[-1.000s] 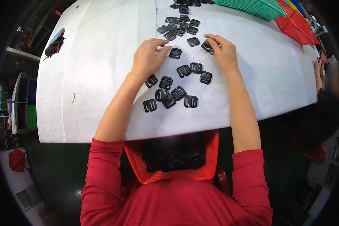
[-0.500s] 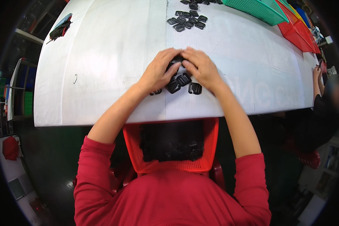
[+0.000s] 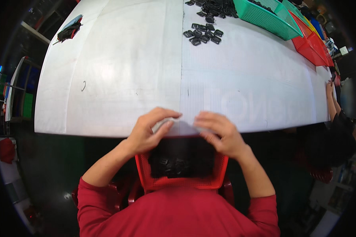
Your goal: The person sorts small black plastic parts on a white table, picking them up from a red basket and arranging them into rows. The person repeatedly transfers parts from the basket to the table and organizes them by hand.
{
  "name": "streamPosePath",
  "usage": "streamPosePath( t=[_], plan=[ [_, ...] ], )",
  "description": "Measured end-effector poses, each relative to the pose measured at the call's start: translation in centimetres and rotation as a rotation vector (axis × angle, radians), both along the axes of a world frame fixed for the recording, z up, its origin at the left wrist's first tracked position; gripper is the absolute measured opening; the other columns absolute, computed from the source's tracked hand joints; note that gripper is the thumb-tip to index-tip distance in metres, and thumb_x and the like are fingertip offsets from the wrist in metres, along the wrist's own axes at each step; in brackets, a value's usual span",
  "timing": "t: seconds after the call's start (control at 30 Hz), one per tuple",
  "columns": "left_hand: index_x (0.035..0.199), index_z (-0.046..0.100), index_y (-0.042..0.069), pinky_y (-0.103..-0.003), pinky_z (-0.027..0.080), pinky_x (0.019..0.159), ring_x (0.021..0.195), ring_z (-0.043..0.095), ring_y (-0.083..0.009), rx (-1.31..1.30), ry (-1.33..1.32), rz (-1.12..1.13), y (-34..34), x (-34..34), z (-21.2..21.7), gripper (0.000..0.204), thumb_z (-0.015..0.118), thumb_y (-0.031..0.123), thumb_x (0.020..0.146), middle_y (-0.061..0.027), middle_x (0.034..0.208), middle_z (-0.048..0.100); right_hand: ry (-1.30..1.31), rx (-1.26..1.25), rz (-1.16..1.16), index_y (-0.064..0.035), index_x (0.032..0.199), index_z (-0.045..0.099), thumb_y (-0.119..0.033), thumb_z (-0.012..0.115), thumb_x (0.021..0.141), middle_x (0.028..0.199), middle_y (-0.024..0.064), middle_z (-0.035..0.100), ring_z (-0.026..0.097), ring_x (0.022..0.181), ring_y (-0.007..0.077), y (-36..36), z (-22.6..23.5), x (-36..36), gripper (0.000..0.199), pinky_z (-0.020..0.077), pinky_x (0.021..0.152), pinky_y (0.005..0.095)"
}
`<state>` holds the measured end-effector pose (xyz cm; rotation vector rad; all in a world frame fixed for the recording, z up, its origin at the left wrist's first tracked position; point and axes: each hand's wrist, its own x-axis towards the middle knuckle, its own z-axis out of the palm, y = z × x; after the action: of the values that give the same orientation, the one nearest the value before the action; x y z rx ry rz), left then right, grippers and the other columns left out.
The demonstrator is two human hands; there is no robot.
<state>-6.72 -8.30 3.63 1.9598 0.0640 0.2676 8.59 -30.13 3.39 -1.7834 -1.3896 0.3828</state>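
Note:
At the table's near edge, my left hand [image 3: 148, 129] curves with thumb and fingers apart, nothing visible between them. Across a small gap, my right hand [image 3: 224, 135] is slightly blurred, its fingers spread and no object showing in it. Just below both hands, a red plastic basket [image 3: 145, 173] sits against the edge in front of my body. Black plastic buckles [image 3: 174, 166] lie inside it; the far part of the basket is dark and partly hidden by my hands.
A small group of black buckles [image 3: 203, 34] lies farther out on the white table [image 3: 122, 59], with a bigger heap [image 3: 219, 8] behind. Green [image 3: 265, 17] and red baskets [image 3: 310, 45] line the far right. Dark pouch-like item [image 3: 70, 29] at far left; another person's arm [image 3: 333, 96] at right.
Both hands have come toward me from the tabletop to its near edge and moved apart. The buckles that were under and around them no longer lie on that part of the table.

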Motion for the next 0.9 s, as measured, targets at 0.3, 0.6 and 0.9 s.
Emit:
streamPosePath(
  t=[0.3, 0.6, 0.9],
  plan=[
    [0.145, 0.038, 0.005, -0.045, 0.027, 0.116, 0.141, 0.033, -0.0356, 0.508, -0.011, 0.278, 13.4, 19.9, -5.0, 0.058, 0.051, 0.035, 0.098, -0.0212, 0.146, 0.042, -0.374, -0.032, -0.645, -0.0042, 0.140, 0.046, -0.032, 0.056, 0.097, 0.142, 0.0193, 0.047, 0.043, 0.132, 0.0357, 10.8, -4.4, 27.9, 0.053, 0.0368, 0.109, 0.0428],
    [0.148, 0.034, 0.002, -0.048, 0.020, 0.118, 0.142, 0.030, -0.0381, 0.649, -0.005, 0.469, 18.5, 34.7, -7.2, 0.070, 0.042, 0.051, 0.099, -0.0230, 0.146, 0.042, -0.181, -0.042, -1.003, -0.0005, 0.144, 0.040, -0.045, 0.052, 0.095, 0.146, 0.0220, 0.042, 0.038, 0.137, 0.0380, 22.2, -6.5, 40.7, 0.068, 0.0343, 0.111, 0.0468],
    [0.148, 0.034, 0.002, -0.049, 0.022, 0.116, 0.141, 0.034, -0.0372, 0.640, -0.039, 0.480, 22.0, 46.0, -7.8, 0.080, 0.039, 0.061, 0.095, -0.0255, 0.146, 0.043, -0.250, 0.001, -1.052, -0.0099, 0.143, 0.046, -0.060, 0.045, 0.093, 0.143, 0.0196, 0.049, 0.047, 0.131, 0.0363, 26.4, -7.6, 43.7, 0.071, 0.0385, 0.107, 0.0468]
  ],
)
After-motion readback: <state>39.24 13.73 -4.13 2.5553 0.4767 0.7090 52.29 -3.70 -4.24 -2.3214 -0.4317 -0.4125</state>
